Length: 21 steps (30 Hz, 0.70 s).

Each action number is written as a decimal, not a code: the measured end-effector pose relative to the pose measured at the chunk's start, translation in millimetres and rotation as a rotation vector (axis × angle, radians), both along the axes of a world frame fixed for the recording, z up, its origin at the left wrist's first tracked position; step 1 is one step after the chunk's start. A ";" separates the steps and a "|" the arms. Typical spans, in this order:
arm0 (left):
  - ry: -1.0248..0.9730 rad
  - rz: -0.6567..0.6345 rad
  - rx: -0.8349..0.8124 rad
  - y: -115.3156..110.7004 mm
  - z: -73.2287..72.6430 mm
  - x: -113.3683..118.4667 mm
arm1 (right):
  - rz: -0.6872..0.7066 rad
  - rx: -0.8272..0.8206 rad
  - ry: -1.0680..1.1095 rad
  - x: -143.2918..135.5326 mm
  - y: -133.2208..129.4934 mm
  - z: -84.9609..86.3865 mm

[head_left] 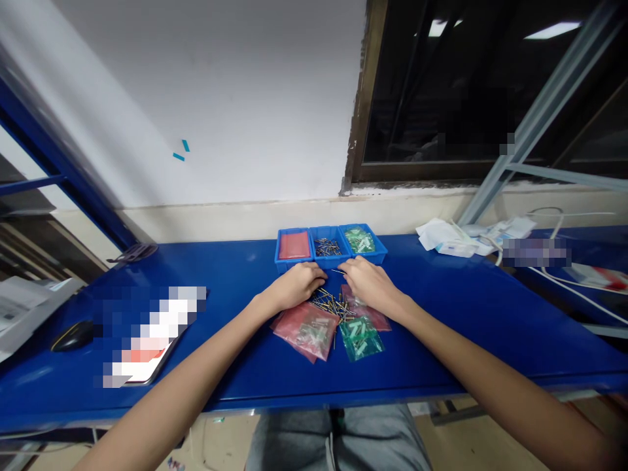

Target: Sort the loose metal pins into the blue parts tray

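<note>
My left hand (pixel 300 284) is closed with curled fingers just in front of the left blue bin; what it holds, if anything, is hidden. My right hand (pixel 366 281) pinches a thin metal rod (pixel 336 271) that points left. Between and below the hands lies a loose pile of slim metal rods (pixel 331 305), some brass-coloured. Around it are a pink plastic bag (pixel 314 330) with small pieces in it, a green bag (pixel 362 338) with pale pieces, and another pink bag (pixel 379 318) partly under my right hand.
Three joined blue bins stand behind my hands: pink bags (pixel 294 245) fill the left one, metal rods (pixel 327 246) the middle, green bags (pixel 360 239) the right. A black mouse (pixel 73 335) and a blurred-out device (pixel 157 333) lie left. White papers (pixel 449 237) and cables sit right.
</note>
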State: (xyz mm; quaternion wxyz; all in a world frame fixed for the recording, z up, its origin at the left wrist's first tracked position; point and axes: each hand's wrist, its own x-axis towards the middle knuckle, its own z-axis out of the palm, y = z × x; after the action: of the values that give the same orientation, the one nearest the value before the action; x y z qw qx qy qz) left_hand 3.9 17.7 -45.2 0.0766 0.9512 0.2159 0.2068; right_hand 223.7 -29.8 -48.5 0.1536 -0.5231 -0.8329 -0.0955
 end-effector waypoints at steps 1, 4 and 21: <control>0.008 0.006 0.008 -1.0 0.4 0.2 | 0.010 -0.002 -0.020 0.7 0.9 -1.8; 0.029 0.018 0.056 -2.4 -0.8 0.4 | 0.030 0.002 -0.028 1.2 4.1 -7.0; 0.076 0.245 0.097 -18.2 5.2 5.8 | 0.117 -0.116 0.360 -8.8 -0.7 9.2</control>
State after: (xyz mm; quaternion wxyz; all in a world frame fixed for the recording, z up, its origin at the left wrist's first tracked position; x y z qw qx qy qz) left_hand 9.7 -0.6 -40.0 -0.0037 0.9274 0.3231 0.1885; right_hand 214.8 -30.5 -39.3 0.2751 -0.4903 -0.8250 0.0568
